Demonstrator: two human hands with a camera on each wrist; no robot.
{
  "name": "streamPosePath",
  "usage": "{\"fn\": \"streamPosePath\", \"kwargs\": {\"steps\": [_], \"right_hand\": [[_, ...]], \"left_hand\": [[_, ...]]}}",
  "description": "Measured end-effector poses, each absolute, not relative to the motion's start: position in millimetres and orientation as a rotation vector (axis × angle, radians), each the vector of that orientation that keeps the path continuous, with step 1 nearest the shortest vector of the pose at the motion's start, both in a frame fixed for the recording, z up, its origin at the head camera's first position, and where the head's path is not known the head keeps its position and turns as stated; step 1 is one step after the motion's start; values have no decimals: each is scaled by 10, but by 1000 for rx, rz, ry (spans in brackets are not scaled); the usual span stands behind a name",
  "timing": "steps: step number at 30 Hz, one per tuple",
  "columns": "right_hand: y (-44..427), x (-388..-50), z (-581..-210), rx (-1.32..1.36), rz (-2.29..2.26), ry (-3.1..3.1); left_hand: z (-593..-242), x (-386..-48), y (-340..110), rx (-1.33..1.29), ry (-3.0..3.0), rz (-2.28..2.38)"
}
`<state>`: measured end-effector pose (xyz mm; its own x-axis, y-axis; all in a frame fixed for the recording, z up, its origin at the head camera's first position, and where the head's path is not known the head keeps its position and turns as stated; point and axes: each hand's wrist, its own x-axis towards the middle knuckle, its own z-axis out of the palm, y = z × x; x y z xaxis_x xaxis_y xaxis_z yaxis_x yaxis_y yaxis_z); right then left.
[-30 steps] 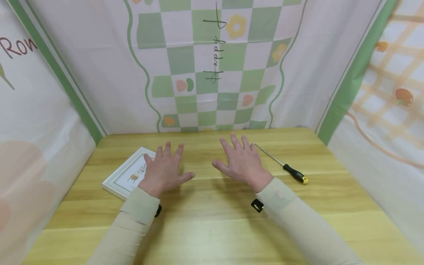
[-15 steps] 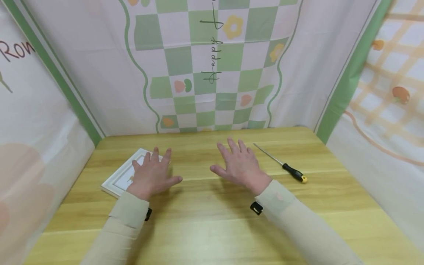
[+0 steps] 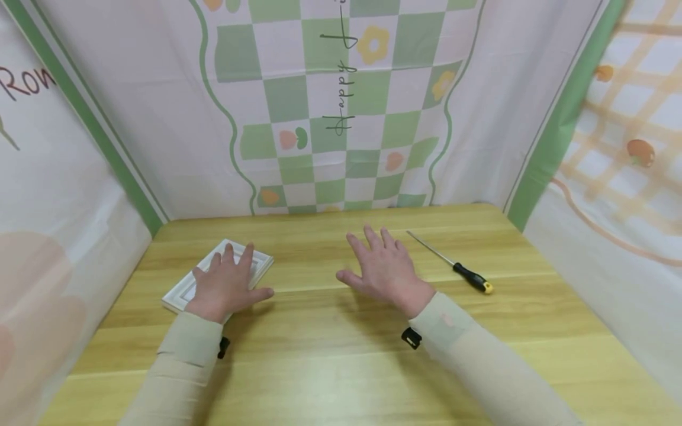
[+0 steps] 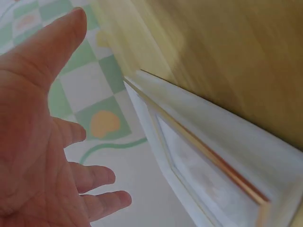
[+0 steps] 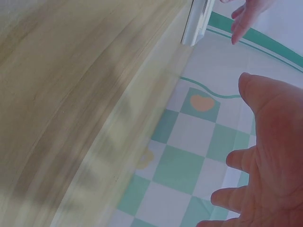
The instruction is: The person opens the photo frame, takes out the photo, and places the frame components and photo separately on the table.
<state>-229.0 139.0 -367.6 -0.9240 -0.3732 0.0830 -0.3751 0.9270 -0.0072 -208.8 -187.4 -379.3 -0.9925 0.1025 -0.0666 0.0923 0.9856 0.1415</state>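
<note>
A white picture frame (image 3: pixel 259 267) lies flat at the left of the wooden table. Over it hovers my left hand (image 3: pixel 221 291), fingers spread, hiding much of the picture. The left wrist view shows a gap between that hand (image 4: pixel 35 156) and the frame (image 4: pixel 203 146). Above the middle of the table is my right hand (image 3: pixel 386 269), its fingers spread and holding nothing. To its right lies a screwdriver (image 3: pixel 453 264) with a black and yellow handle, its metal shaft pointing to the back. The right wrist view shows the right palm (image 5: pixel 279 165) apart from the tabletop.
The wooden table (image 3: pixel 319 367) is enclosed by printed cloth on three sides. At the back hangs a green checkered curtain (image 3: pixel 330 171). A white cloth wall (image 3: pixel 80 177) borders the left, and an orange-checked one (image 3: pixel 623 195) the right.
My left hand has moved left and slightly nearer, further over the picture frame, uncovering its right edge. The right hand stays almost in place. The screwdriver and picture frame have not moved.
</note>
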Motion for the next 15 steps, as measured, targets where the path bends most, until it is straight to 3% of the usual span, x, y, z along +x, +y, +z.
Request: {"fn": "streamPosePath", "kwargs": {"steps": [15], "right_hand": [[1389, -2257, -3676, 596, 58, -3004]], "left_hand": [[-3869, -2048, -2208, 27, 3009, 250]]}}
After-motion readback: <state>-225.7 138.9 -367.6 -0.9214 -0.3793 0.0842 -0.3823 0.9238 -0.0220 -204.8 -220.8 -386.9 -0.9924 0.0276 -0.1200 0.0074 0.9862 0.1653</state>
